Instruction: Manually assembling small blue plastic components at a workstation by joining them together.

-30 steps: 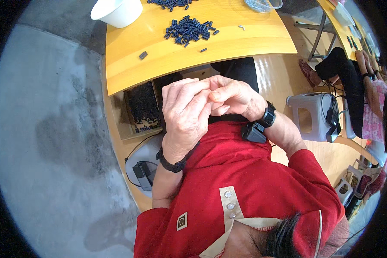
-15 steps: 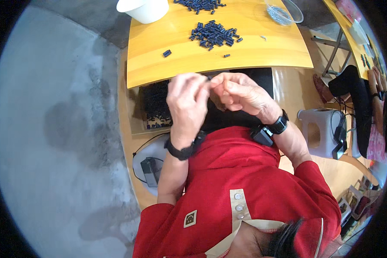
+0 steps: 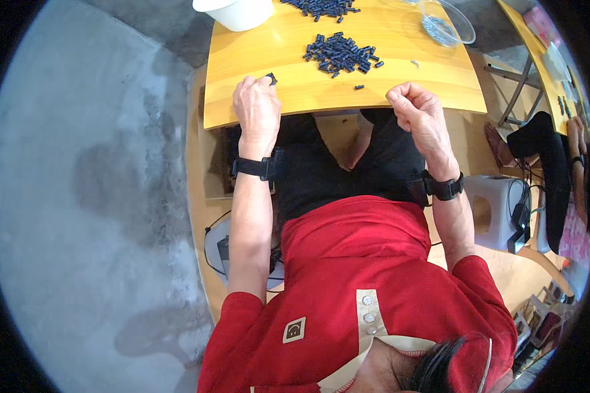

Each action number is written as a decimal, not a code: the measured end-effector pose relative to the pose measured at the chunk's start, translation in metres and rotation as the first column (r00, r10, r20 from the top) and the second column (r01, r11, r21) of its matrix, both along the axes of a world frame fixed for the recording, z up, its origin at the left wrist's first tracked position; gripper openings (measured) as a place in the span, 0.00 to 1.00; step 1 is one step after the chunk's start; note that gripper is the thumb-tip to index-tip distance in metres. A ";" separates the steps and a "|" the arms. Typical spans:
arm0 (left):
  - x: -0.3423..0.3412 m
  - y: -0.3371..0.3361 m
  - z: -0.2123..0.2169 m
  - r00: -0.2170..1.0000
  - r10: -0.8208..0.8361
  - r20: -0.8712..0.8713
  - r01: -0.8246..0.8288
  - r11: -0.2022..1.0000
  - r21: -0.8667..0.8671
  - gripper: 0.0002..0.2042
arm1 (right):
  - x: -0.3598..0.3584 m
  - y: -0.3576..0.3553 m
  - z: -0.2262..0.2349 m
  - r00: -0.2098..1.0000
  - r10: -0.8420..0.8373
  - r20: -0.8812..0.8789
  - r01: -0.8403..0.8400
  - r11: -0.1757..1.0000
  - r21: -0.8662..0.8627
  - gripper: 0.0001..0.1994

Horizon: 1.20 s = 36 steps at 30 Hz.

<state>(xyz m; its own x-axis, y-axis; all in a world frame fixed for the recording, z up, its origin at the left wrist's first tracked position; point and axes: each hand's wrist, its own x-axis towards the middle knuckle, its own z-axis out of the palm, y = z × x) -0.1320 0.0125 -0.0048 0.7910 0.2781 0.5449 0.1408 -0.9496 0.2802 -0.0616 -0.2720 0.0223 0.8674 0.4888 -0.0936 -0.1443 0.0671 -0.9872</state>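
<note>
My left hand (image 3: 257, 108) reaches over the table's near left edge, its fingers curled down. Right at its fingertips lies a small dark blue cylindrical piece (image 3: 272, 79); the fingertips are partly hidden, so I cannot tell whether they grip anything. My right hand (image 3: 421, 116) hangs at the near edge further right, thumb and forefinger pinched together. Anything in that pinch is too small to make out. Beyond the hands, a pile of dark blue cylindrical pieces (image 3: 341, 55) sits mid-table. A single piece (image 3: 358, 87) lies between the pile and the near edge.
The yellow table (image 3: 242, 59) carries a white tub (image 3: 242, 16) at far left, another dark pile (image 3: 321, 8) and a clear bowl (image 3: 462, 29) with small silvery parts. At right sit a white plastic container (image 3: 495, 196) and another person's arm (image 3: 577, 144) beside a second table.
My hands have parted from being together in front of the table. The left went forward to the piece on the table; the right moved right. The view shifted slightly.
</note>
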 end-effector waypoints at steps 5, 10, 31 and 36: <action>-0.003 0.004 -0.003 0.999 0.005 0.052 -0.002 0.999 -0.050 0.05 | 0.026 -0.012 -0.020 0.903 -0.231 0.362 0.303 0.941 -0.154 0.11; -0.018 -0.012 0.003 0.993 0.013 0.120 -0.015 1.000 0.011 0.07 | 0.049 -0.029 -0.020 0.748 -0.305 0.590 0.569 0.753 -0.332 0.08; -0.049 -0.101 0.024 0.944 -0.215 0.248 0.282 0.920 -0.274 0.05 | 0.064 0.022 -0.022 0.481 0.167 0.860 0.469 0.780 -0.414 0.06; -0.052 -0.106 0.031 0.935 -0.245 0.257 0.322 0.891 -0.321 0.05 | 0.064 0.021 -0.022 0.501 0.206 0.840 0.464 0.756 -0.462 0.05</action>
